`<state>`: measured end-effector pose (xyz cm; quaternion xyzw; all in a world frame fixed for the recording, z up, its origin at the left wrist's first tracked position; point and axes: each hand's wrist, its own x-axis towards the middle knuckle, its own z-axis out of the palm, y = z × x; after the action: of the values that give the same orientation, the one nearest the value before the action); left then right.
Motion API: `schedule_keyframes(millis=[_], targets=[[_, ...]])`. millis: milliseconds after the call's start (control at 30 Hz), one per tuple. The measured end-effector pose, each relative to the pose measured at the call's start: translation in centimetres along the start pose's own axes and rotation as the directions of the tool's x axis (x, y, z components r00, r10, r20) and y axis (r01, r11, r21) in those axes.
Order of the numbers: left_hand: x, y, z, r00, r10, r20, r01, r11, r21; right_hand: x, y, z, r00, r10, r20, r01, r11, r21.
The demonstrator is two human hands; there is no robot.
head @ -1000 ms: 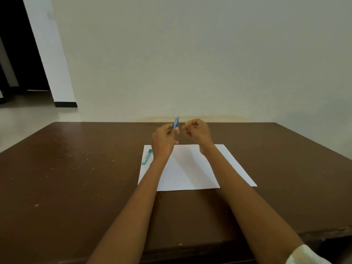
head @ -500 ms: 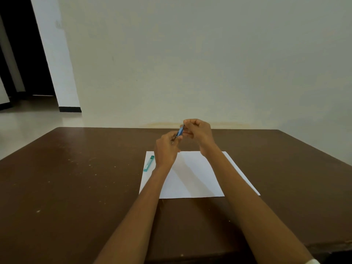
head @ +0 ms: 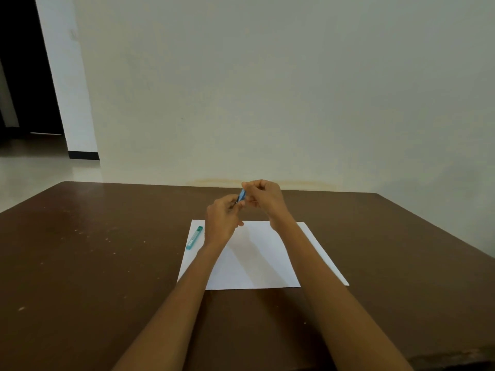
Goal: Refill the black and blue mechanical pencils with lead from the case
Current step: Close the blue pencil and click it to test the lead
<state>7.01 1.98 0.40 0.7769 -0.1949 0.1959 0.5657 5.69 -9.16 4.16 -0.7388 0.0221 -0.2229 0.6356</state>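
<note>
Both hands are raised above the far edge of the paper (head: pixel 257 258), close together and meeting at the blue pencil (head: pixel 242 195).

Left hand (head: pixel 222 223): the fingers are curled and pinch the lower end of the pencil. The back of the hand faces the camera, so the exact finger placement on the barrel is hidden.

Right hand (head: pixel 263 200): the fingers are curled, and the fingertips pinch the upper end of the pencil. Whether they grip the cap, the barrel or a lead cannot be told; the detail is too small.

Blue pencil: held in the air between the two hands, tilted, with its upper end leaning to the right and away from the camera. Only a short blue section shows between the fingers. It touches neither the paper nor the table (head: pixel 80 263).

Lead case (head: pixel 194 238): a slim teal case lies flat on the left edge of the paper, its long axis running roughly toward the wall (head: pixel 267 89). It is left of the left hand and apart from it. Whether it is open or closed cannot be told.

Paper: a white sheet lying flat on the brown table, partly covered by both forearms.

Black pencil: not identifiable in this view.
</note>
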Motion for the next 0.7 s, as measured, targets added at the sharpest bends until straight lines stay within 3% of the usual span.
schedule_keyframes(millis=[100,267,400,500,600,700], targets=[[0.0,0.4,0.1,0.999,-0.031,-0.011,0.030,0.997,-0.073,0.1,0.0,0.2,1.000,-0.006,-0.003,0.005,0.999,-0.042],[0.1,0.6,-0.1,0.992,-0.121,-0.043,0.109,0.969,-0.220,-0.4,0.2,1.2,0.994,-0.016,0.104,0.030,0.990,-0.140],[-0.1,1.1,-0.2,0.962,-0.269,0.041,0.261,0.872,-0.414,-0.5,-0.6,1.4,0.998,0.020,0.062,-0.023,0.999,0.047],[0.1,0.4,-0.6,0.886,-0.423,0.190,0.433,0.606,-0.667,-0.1,-1.8,1.1,0.997,0.043,-0.059,-0.022,0.948,0.317],[0.3,-0.4,-1.0,0.816,-0.439,0.376,0.529,0.304,-0.793,0.0,-2.7,0.9,0.993,0.076,-0.087,-0.008,0.793,0.610],[0.1,-0.3,-1.0,0.782,-0.401,0.477,0.570,0.151,-0.807,-0.2,-3.0,1.0,0.989,0.114,-0.089,-0.014,0.683,0.731]])
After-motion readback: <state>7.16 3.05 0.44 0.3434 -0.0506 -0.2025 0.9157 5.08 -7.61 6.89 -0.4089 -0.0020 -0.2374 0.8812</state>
